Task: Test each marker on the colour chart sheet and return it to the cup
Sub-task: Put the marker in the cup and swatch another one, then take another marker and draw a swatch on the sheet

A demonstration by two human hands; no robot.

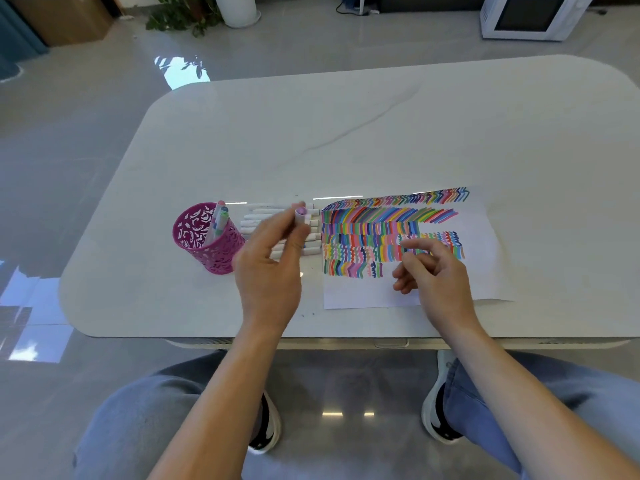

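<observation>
The left hand [272,271] pinches a marker [300,215] with a purple end, up above the table just right of the pink cup [194,237]. The right hand [434,275] hangs loose, fingers bent, over the colour sheet [360,294] farther right of the cup.

Floor [86,116]: glossy grey tile, filling the left side and top band of the frame. Bright window glare [181,72] is reflected on it at upper left of centre, with leaf shapes in it. More sky reflections sit at the left edge, lower down.

Table [346,126]: white top, rounded corners, with a faint grey vein [363,123] running diagonally across the middle.

Top left: brown cabinet [65,19], with a teal panel [17,32] at the frame edge beside it.

Top, left of centre: leafy plant [180,13] next to a white pot [239,10].

Top right: white boxy appliance [526,15] with a dark window, standing on the floor.

Top centre: dark cables [349,8].
</observation>
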